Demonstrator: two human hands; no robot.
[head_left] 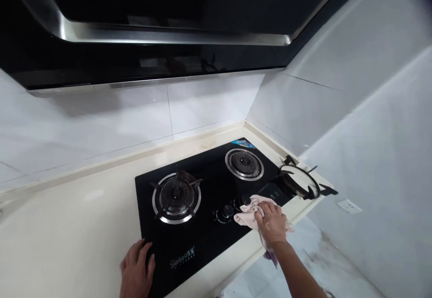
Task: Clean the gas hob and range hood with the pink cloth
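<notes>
Pink cloth (249, 211) sits bunched under the gripping right hand (272, 222) on the black hob (209, 199); left hand (137, 271) rests flat, empty.

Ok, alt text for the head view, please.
A person's right hand presses a pink cloth on a black glass gas hob near its knobs; the left hand rests on its front corner. A removed pan support lies right.

Soft daylight, wide-angle warp, dark corners.
</notes>
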